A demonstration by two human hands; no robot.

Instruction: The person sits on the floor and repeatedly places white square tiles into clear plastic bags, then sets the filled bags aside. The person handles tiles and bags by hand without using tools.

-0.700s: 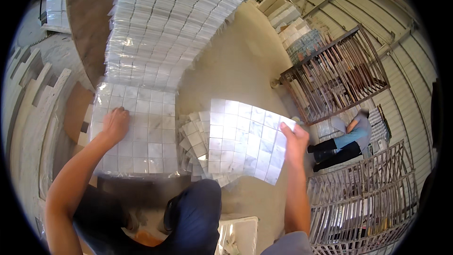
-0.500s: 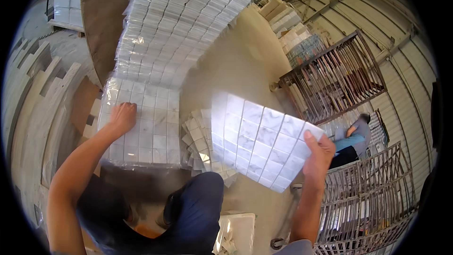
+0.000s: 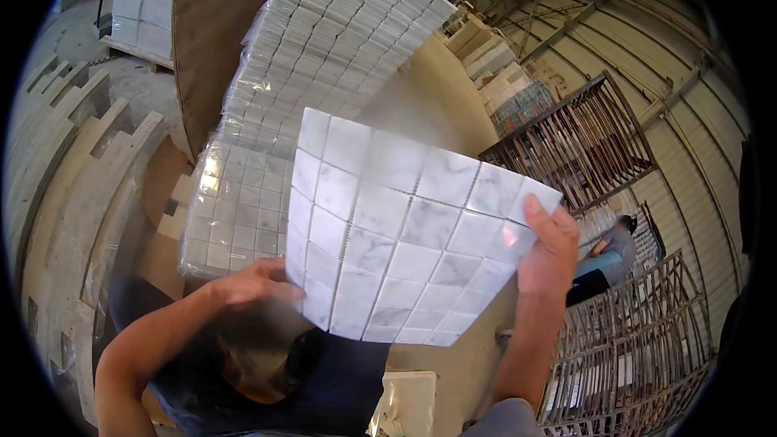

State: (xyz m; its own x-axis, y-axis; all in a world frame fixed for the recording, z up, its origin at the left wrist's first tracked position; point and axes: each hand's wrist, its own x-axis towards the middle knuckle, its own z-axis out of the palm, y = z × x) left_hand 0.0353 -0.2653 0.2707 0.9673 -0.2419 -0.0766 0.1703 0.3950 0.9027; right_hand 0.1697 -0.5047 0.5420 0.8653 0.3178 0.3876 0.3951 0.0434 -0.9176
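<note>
A mosaic tile sheet point(image 3: 396, 235) of white, grey-veined squares hangs tilted in the air in front of me. My right hand point(image 3: 549, 249) is closed on its right edge, with the thumb over the face and the fingers behind. At the lower left edge, my left hand point(image 3: 252, 282) grips the same sheet, its thumb by the rim and its fingertips partly hidden. Just beyond the left hand lies a low stack of similar tile sheets point(image 3: 235, 214) in clear film. The held sheet covers this stack's right side.
Behind the low stack rises a tall wrapped stack of tile sheets point(image 3: 316, 40). Wooden pallets point(image 3: 89, 218) stand at the left. Rusty metal racks point(image 3: 575, 142) line the right, where another person point(image 3: 619, 247) bends over. A pale box point(image 3: 409, 400) is near my legs.
My left hand has left the low stack and come to the sheet's left edge. The right hand's sheet has swung left and turned its face more toward me.
</note>
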